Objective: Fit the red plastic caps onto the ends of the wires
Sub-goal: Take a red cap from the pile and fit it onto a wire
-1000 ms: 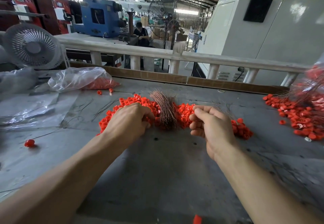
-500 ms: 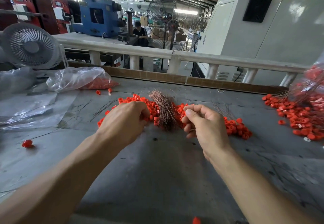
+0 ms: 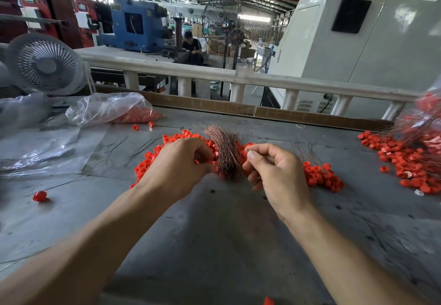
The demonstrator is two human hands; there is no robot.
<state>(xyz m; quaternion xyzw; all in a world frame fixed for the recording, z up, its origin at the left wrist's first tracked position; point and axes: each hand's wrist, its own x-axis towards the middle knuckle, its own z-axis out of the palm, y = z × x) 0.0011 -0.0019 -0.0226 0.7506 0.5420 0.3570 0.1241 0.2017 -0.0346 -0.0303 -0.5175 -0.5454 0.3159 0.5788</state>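
On the grey metal surface (image 3: pixel 214 233), the bundle of thin copper-coloured wires (image 3: pixel 224 152) lies at 12 o'clock across the heap of small red plastic caps (image 3: pixel 319 175), so both supplies sit in easy reach. The left hand (image 3: pixel 176 168) curls into the caps at 11 o'clock, probably picking one; what it grips is hidden. The right hand (image 3: pixel 274 171) pinches thumb to forefinger, seemingly on one wire.
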